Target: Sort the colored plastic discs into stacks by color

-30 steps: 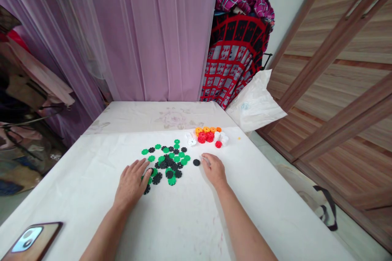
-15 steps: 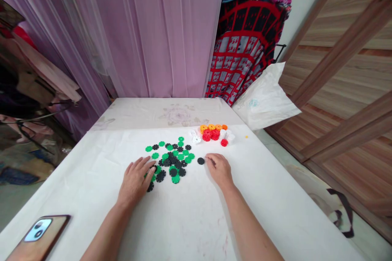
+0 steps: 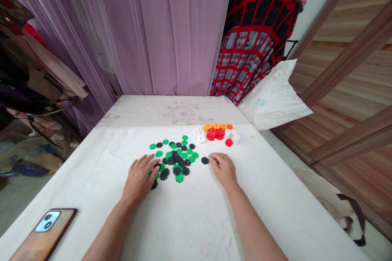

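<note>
A loose pile of green and black notched plastic discs, snowflake-shaped building pieces (image 3: 175,158), lies spread on the white tabletop. My left hand (image 3: 140,176) rests at the pile's left edge, fingers spread, with thumb and forefinger around a few black and green discs. Some of those pieces are partly hidden under it. To the right of the pile sits a separate black disc (image 3: 205,160), perhaps a small stack. Beside it is my right hand (image 3: 225,170), its fingers loosely bent and the fingertips close to the disc's right side. Nothing shows in its grasp.
Behind the pile stand grouped stacks of orange discs (image 3: 216,127), red discs (image 3: 215,134) and white discs (image 3: 232,135). A phone (image 3: 45,232) lies at the table's near left. A white bag (image 3: 275,98) hangs by the right edge, and a purple curtain (image 3: 159,32) closes off the far side.
The whole view has shifted slightly, so everything appears a little further right. Both hands keep nearly the same place and pose relative to the discs.
</note>
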A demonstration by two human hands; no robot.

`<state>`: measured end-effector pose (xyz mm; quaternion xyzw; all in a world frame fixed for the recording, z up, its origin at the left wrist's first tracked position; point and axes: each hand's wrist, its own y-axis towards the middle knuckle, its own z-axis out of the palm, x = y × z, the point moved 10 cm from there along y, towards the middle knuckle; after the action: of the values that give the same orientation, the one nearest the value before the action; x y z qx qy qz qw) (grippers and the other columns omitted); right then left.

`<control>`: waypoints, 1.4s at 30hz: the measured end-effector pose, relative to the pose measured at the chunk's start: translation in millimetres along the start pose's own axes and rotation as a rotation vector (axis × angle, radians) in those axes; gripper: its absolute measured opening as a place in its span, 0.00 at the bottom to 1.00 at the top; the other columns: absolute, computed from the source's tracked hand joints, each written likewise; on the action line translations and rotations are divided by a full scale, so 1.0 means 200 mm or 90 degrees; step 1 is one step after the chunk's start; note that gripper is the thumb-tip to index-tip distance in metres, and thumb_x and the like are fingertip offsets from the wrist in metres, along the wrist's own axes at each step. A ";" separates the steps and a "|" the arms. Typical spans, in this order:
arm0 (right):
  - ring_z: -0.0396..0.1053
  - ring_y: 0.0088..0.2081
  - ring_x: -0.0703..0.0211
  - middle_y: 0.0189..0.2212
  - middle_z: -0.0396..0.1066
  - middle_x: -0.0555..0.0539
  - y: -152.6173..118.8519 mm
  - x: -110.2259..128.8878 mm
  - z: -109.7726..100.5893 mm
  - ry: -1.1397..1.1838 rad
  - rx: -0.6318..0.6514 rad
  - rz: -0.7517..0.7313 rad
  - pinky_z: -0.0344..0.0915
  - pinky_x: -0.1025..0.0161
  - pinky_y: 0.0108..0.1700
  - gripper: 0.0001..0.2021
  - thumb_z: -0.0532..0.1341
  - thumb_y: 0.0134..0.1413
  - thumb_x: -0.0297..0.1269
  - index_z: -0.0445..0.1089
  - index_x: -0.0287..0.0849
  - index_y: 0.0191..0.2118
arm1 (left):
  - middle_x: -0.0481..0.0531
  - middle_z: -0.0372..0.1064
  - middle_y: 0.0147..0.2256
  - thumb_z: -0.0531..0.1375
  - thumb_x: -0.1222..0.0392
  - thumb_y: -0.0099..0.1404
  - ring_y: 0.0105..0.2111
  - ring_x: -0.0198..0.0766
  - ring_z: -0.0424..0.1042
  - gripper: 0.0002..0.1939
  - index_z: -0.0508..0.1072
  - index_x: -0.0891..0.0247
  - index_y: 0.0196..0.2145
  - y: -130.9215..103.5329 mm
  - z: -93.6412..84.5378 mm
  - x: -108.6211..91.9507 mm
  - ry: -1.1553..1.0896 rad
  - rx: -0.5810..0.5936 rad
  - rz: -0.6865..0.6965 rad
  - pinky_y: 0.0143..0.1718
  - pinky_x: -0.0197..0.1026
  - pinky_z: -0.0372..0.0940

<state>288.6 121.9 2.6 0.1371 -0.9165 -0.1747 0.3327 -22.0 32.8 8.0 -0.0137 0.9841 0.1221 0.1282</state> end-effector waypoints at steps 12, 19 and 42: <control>0.74 0.42 0.52 0.37 0.80 0.45 0.01 -0.02 0.00 0.018 0.005 0.021 0.68 0.57 0.49 0.14 0.54 0.59 0.39 0.78 0.46 0.35 | 0.52 0.69 0.60 0.50 0.48 0.71 0.63 0.52 0.64 0.20 0.77 0.50 0.52 0.00 0.00 0.00 -0.013 0.006 -0.008 0.64 0.63 0.57; 0.74 0.42 0.53 0.39 0.80 0.47 0.04 -0.12 0.02 0.030 -0.015 0.100 0.69 0.58 0.48 0.14 0.55 0.55 0.40 0.79 0.47 0.37 | 0.52 0.70 0.60 0.51 0.49 0.71 0.62 0.51 0.65 0.20 0.77 0.49 0.53 0.00 0.00 0.00 -0.006 -0.014 0.007 0.64 0.61 0.58; 0.74 0.43 0.55 0.38 0.80 0.48 0.09 -0.06 0.05 -0.002 -0.015 0.067 0.68 0.59 0.49 0.14 0.55 0.56 0.36 0.79 0.48 0.36 | 0.52 0.69 0.60 0.50 0.48 0.71 0.63 0.52 0.65 0.21 0.77 0.50 0.53 0.00 0.01 0.01 -0.007 0.005 0.002 0.63 0.62 0.57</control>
<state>289.2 144.4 -3.3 0.0842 -0.9209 -0.1678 0.3417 -22.7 33.9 6.6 -0.0112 0.9839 0.1182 0.1333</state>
